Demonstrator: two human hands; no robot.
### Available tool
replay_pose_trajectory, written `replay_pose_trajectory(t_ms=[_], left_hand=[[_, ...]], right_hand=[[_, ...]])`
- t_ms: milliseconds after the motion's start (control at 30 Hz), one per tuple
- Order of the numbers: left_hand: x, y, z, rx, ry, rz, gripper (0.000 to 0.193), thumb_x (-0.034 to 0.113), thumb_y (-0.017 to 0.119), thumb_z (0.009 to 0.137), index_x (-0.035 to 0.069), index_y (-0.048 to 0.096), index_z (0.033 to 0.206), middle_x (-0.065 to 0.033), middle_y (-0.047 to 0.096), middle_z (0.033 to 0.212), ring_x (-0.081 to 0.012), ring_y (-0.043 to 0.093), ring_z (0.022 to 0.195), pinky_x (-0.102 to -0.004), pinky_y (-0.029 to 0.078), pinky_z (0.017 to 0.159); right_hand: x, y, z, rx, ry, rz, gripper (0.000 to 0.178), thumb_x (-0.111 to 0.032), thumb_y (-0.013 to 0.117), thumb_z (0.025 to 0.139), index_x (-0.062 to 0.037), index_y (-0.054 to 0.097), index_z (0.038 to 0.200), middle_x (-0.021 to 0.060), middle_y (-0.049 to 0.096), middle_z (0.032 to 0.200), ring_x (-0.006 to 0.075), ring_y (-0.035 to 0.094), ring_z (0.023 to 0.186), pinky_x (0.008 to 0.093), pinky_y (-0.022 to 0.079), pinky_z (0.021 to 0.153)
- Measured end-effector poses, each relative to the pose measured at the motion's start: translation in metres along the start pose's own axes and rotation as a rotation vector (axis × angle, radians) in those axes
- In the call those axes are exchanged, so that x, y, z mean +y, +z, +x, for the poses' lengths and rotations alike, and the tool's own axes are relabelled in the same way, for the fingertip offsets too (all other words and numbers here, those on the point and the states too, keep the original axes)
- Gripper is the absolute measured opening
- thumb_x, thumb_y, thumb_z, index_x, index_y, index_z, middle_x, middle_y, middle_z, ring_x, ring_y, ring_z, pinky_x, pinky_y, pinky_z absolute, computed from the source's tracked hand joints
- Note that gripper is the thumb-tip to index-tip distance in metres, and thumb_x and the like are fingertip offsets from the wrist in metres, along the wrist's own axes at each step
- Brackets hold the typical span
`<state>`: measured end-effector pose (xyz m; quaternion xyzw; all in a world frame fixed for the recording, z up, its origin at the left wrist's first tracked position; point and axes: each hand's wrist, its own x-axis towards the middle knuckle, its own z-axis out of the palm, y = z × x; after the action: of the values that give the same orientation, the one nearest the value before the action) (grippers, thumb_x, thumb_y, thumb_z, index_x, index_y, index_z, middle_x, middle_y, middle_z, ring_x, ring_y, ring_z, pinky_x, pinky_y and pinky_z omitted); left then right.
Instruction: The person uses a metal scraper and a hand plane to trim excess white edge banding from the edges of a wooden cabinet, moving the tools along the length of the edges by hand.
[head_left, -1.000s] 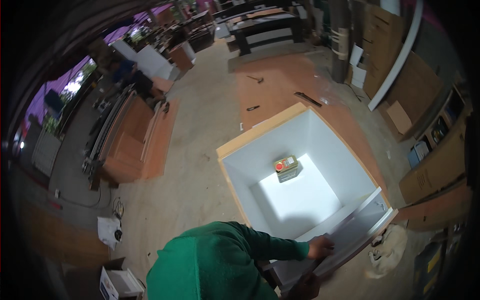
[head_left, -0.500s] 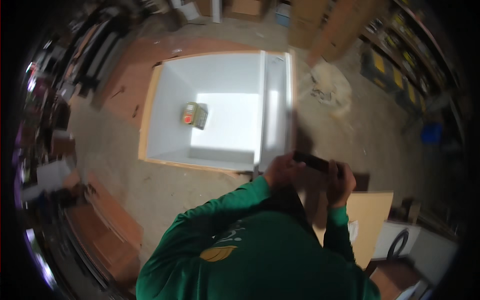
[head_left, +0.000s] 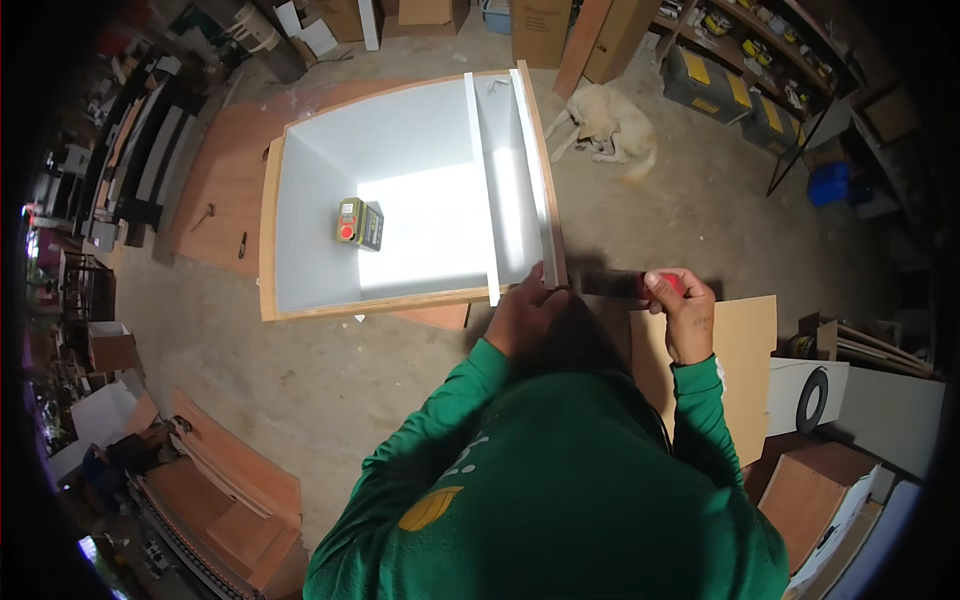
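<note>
A white-lined wooden cabinet box (head_left: 420,205) lies with its hollow side up, and an upright white divider (head_left: 481,180) splits off a narrow compartment on its right. My left hand (head_left: 525,318) is at its near right corner, fingers closed over the edge. In my right hand (head_left: 684,308) is a red-handled tool (head_left: 662,290) with a dark, flat blade, held just right of that corner; its exact kind is blurred. The blade points left toward the cabinet's side. Inside the larger compartment sits a small green and dark box (head_left: 360,224) with a red round mark.
A pale dog (head_left: 615,122) lies on the floor beyond the cabinet. A hammer (head_left: 203,216) and a small dark tool (head_left: 243,245) rest on a brown sheet (head_left: 222,180) at left. Near my right arm stands a tan panel (head_left: 735,370); black and yellow cases (head_left: 705,85) line the far right.
My left hand has let go of the dark tool and come to the cabinet's corner. My right hand alone holds the tool, its red handle now showing. The view has shifted.
</note>
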<state>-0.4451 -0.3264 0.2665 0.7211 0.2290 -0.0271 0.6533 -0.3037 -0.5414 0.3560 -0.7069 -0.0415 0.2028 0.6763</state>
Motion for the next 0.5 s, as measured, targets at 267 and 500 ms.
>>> replay_pose_trajectory(t_ms=[267, 500], left_hand=[[-0.115, 0.015, 0.044, 0.142, -0.041, 1.021, 0.087, 0.063, 0.061, 0.096, -0.001, 0.047, 0.154, -0.0281, 0.034, 0.166, -0.0471, 0.02, 0.159, -0.0815, 0.02, 0.115], [-0.145, 0.023, 0.05, 0.149, -0.205, 0.66, 0.071, 0.048, 0.064, 0.101, 0.007, 0.046, 0.155, -0.0179, 0.026, 0.173, -0.0442, 0.016, 0.161, -0.0848, 0.024, 0.111]], right_hand=[[-0.055, 0.0, 0.064, 0.247, -0.059, 0.416, 0.014, -0.023, 0.072, 0.103, -0.0131, 0.065, 0.096, -0.0043, 0.06, 0.08, 0.0061, 0.052, 0.065, 0.024, 0.04, 0.059], [-0.023, -0.043, 0.18, 0.166, 0.222, 0.338, 0.028, -0.039, 0.067, 0.105, -0.0109, 0.068, 0.103, -0.0024, 0.063, 0.08, 0.0075, 0.045, 0.055, 0.0271, 0.039, 0.049]])
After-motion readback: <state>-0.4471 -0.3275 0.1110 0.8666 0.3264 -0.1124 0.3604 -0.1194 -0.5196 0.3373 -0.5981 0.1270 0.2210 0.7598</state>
